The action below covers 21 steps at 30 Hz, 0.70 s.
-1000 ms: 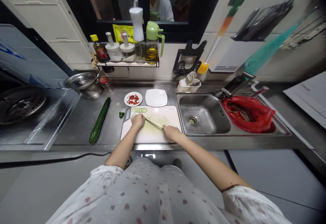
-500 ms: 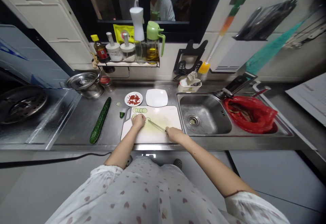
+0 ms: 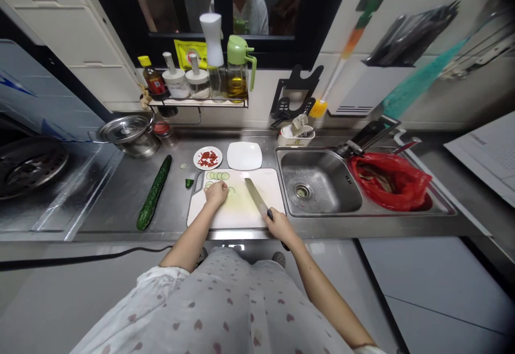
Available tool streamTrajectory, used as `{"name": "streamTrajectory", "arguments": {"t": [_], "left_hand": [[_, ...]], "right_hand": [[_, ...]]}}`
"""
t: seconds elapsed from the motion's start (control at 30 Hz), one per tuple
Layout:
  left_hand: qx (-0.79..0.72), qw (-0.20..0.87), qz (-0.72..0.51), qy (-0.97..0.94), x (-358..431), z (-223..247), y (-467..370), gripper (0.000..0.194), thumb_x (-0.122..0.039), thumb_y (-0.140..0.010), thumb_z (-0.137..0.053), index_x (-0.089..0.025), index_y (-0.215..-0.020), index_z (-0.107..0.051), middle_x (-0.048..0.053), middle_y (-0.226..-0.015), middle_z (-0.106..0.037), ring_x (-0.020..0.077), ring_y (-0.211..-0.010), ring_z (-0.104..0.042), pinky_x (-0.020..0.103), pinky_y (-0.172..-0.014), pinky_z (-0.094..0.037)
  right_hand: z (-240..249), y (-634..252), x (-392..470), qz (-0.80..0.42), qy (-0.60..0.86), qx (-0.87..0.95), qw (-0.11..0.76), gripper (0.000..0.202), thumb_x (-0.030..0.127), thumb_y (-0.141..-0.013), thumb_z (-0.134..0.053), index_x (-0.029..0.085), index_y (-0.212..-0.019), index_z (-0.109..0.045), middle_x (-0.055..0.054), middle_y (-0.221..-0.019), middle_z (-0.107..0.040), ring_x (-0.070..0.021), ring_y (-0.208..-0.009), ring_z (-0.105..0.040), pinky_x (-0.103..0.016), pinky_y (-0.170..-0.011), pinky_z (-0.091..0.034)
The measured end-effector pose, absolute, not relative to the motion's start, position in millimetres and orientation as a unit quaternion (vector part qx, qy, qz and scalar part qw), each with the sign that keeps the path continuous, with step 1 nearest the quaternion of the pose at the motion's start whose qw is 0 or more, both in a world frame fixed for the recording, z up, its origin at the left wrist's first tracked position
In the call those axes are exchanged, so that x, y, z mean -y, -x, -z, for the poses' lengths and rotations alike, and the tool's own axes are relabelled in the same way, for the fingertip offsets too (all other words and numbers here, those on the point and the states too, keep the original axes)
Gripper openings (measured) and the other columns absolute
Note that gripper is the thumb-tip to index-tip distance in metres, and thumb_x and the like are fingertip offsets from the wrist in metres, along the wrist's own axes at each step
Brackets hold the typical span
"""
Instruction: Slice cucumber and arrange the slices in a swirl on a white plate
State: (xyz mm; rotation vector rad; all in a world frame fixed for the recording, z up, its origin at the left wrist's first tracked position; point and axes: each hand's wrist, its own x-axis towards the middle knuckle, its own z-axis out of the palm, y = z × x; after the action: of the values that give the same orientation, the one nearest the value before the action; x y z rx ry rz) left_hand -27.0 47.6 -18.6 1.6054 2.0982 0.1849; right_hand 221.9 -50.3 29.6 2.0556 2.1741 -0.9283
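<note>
Cucumber slices (image 3: 223, 176) are lying at eleven o'clock on the cutting board (image 3: 237, 218). The left hand (image 3: 216, 195) is curling just beside them; whether it is pinching anything, I cannot tell. The right hand (image 3: 280, 226) is gripping the knife (image 3: 255, 194), its blade pointing toward eleven; a hurried swing could be nicking the left fingers. Plates (image 3: 244, 155) are crowding twelve, the sink (image 3: 346, 204) is bordering three, and room is opening at nine, toward the whole cucumber (image 3: 154, 193).

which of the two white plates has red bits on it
The round plate, on the left, holds the red bits; the squarish plate on its right looks bare.
</note>
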Motion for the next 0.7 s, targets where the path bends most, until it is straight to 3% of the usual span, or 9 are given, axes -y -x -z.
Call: {"name": "streamTrajectory", "arguments": {"t": [0.13, 0.3, 0.53, 0.7], "left_hand": [[-0.763, 0.226, -0.074, -0.601, -45.2, 18.7, 20.2, 0.013, -0.030, -0.078, -0.057, -0.024, -0.089, -0.061, 0.005, -0.106, -0.068, 0.0238, -0.104, -0.058, 0.039, -0.092, -0.032], [-0.771, 0.259, -0.106, -0.572, -46.3, 15.5, 19.3, 0.009, -0.029, -0.076, -0.060, -0.024, -0.084, -0.060, 0.000, -0.092, -0.070, 0.0194, -0.092, -0.061, 0.036, -0.090, -0.035], [-0.768, 0.338, -0.152, -0.522, -31.0, 16.7, 32.7, 0.021, -0.039, -0.070, -0.070, -0.024, -0.082, -0.062, -0.003, -0.086, -0.070, 0.0148, -0.079, -0.063, 0.026, -0.071, -0.041], [-0.768, 0.334, -0.159, -0.522, -12.0, 24.6, 47.2, 0.022, -0.039, -0.068, -0.072, -0.024, -0.081, -0.064, -0.003, -0.080, -0.069, 0.0142, -0.075, -0.062, 0.025, -0.068, -0.041]], "right_hand": [[-22.7, -219.9, 56.1, 0.301, -0.666, -0.683, 0.005, 0.025, 0.035, -0.096, -0.041, 0.016, -0.099, -0.057, -0.008, -0.089, -0.067, -0.0161, -0.080, -0.058, -0.021, -0.063, -0.030], [-22.0, -221.7, 56.5, 0.306, -0.662, -0.684, 0.014, 0.025, 0.035, -0.095, -0.042, 0.016, -0.099, -0.057, -0.008, -0.089, -0.066, -0.0158, -0.080, -0.059, -0.021, -0.062, -0.030], [-20.4, -220.7, 55.2, 0.303, -0.663, -0.684, 0.018, 0.025, 0.035, -0.095, -0.043, 0.015, -0.099, -0.058, -0.009, -0.090, -0.067, -0.0163, -0.080, -0.059, -0.022, -0.062, -0.029], [-19.0, -219.5, 52.9, 0.301, -0.661, -0.687, 0.017, 0.024, 0.035, -0.094, -0.045, 0.015, -0.098, -0.058, -0.010, -0.092, -0.067, -0.0174, -0.083, -0.059, -0.022, -0.063, -0.029]]}}
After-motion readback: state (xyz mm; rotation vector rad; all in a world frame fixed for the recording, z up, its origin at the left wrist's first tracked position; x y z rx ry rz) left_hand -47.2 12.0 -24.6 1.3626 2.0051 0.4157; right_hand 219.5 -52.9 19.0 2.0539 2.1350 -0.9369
